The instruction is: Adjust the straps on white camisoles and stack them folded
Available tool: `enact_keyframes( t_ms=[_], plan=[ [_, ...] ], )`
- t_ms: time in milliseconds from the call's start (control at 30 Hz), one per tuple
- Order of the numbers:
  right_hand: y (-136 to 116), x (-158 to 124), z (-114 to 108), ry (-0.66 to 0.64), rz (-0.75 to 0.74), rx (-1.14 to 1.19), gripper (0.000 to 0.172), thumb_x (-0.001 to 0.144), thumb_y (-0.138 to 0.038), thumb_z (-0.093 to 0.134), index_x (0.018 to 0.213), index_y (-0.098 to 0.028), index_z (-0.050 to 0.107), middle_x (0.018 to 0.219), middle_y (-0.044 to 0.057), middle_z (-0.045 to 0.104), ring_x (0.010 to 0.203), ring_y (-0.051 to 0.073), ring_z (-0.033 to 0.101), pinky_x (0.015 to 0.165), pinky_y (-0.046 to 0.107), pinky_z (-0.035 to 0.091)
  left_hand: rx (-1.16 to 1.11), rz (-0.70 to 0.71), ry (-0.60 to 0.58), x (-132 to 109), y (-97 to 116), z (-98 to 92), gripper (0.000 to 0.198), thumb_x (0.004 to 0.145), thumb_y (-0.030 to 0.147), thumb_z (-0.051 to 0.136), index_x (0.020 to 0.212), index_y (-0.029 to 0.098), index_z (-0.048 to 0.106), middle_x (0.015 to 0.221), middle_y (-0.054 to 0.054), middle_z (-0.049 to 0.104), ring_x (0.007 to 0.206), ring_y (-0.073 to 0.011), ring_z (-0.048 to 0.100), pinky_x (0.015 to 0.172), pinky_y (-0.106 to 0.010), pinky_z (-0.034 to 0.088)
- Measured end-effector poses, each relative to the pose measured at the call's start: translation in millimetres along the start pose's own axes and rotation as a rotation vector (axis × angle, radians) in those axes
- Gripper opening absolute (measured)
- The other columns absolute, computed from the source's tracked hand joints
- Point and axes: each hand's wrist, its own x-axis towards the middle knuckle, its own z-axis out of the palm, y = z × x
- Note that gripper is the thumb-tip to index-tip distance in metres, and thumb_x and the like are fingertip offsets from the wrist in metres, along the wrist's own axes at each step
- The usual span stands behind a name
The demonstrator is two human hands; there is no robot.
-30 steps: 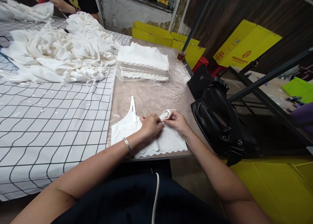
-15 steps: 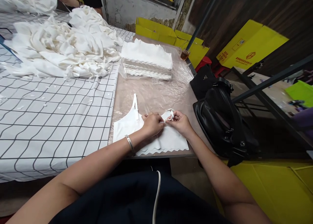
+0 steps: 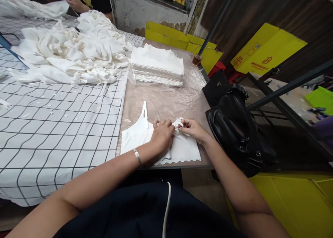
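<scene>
A white strappy top (image 3: 137,135) with a wavy lower hem lies flat on the plastic-covered table before me. Its left strap (image 3: 145,109) sticks up away from me. My left hand (image 3: 163,135) rests over the middle of the garment, fingers bent and pressed together at the inner end of the right strap; its fingertips are partly hidden. Pinched between the thumb and fingers of my right hand (image 3: 192,128) is the right strap (image 3: 179,123), bunched up above the garment's right half.
Beyond the top stands a stack of folded white garments (image 3: 157,64). A heap of white garments (image 3: 70,54) covers the checked cloth (image 3: 65,127) at left, near another person's hand (image 3: 75,2). Black bags (image 3: 234,123) sit at right, yellow boxes (image 3: 166,35) behind.
My left hand has shifted slightly and lies flatter over the garment. The strap loop at my right fingers has become more bunched. The other person's hands have moved apart.
</scene>
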Motion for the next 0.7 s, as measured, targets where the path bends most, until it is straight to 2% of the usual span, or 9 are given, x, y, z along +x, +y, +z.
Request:
enact_keyframes(
  t_ms=[67, 133, 233, 333, 433, 567, 700],
  plan=[
    [3, 3, -3, -0.028, 0.096, 0.289, 0.016, 0.062, -0.023, 0.073, 0.072, -0.02, 0.062, 0.07, -0.002, 0.063, 0.064, 0.013, 0.053, 0.065, 0.027, 0.042, 0.108, 0.176, 0.01, -19, -1, 1.5, 0.037, 0.089, 0.024, 0.055, 0.124, 0.018, 0.061, 0.134, -0.014, 0.056, 0.125, -0.0296, 0.046, 0.111, -0.049, 0.02],
    [2, 11, -7, -0.009, 0.148, 0.513, 0.015, 0.061, -0.02, 0.074, 0.071, -0.02, 0.061, 0.071, -0.001, 0.065, 0.068, 0.014, 0.057, 0.068, 0.027, 0.045, 0.144, 0.34, -0.055, -39, -4, 6.2, 0.047, 0.092, 0.038, 0.054, 0.134, 0.017, 0.054, 0.147, -0.014, 0.047, 0.136, -0.032, 0.037, 0.115, -0.049, 0.017],
    [-6, 38, -17, 0.092, 0.233, 0.669, 0.012, 0.067, -0.014, 0.07, 0.072, -0.021, 0.061, 0.07, -0.001, 0.066, 0.071, 0.014, 0.062, 0.07, 0.026, 0.05, 0.155, 0.454, -0.154, -58, -11, 13.7, 0.059, 0.095, 0.057, 0.04, 0.142, 0.023, 0.048, 0.154, -0.01, 0.039, 0.144, -0.0335, 0.028, 0.116, -0.053, 0.014],
    [-20, 70, -26, 0.174, 0.293, 0.594, 0.011, 0.08, -0.01, 0.061, 0.077, -0.02, 0.062, 0.072, 0.001, 0.068, 0.069, 0.012, 0.064, 0.07, 0.024, 0.053, 0.171, 0.48, -0.181, -64, -13, 15.4, 0.064, 0.094, 0.064, 0.034, 0.147, 0.028, 0.042, 0.156, -0.007, 0.036, 0.146, -0.0345, 0.024, 0.117, -0.058, 0.01],
    [-30, 91, -27, 0.141, 0.358, 0.48, 0.014, 0.085, -0.008, 0.056, 0.076, -0.017, 0.061, 0.069, 0.004, 0.068, 0.068, 0.014, 0.065, 0.068, 0.027, 0.056, 0.196, 0.499, -0.195, -63, -11, 12.7, 0.066, 0.093, 0.067, 0.033, 0.148, 0.03, 0.041, 0.156, -0.007, 0.035, 0.146, -0.0374, 0.023, 0.115, -0.063, 0.012],
    [-33, 96, -22, 0.074, 0.413, 0.362, 0.014, 0.087, -0.008, 0.057, 0.075, -0.014, 0.061, 0.066, 0.008, 0.068, 0.065, 0.017, 0.067, 0.063, 0.029, 0.058, 0.227, 0.51, -0.194, -63, -12, 12.7, 0.067, 0.092, 0.069, 0.03, 0.148, 0.033, 0.041, 0.157, -0.006, 0.035, 0.145, -0.0405, 0.023, 0.112, -0.066, 0.014],
    [-41, 92, -25, 0.048, 0.408, 0.218, 0.013, 0.09, -0.012, 0.058, 0.078, -0.012, 0.063, 0.068, 0.007, 0.07, 0.064, 0.014, 0.067, 0.061, 0.024, 0.057, 0.261, 0.559, -0.138, -64, -15, 16.2, 0.068, 0.093, 0.068, 0.029, 0.148, 0.031, 0.039, 0.157, -0.006, 0.035, 0.146, -0.0388, 0.023, 0.114, -0.067, 0.006]
  ],
)
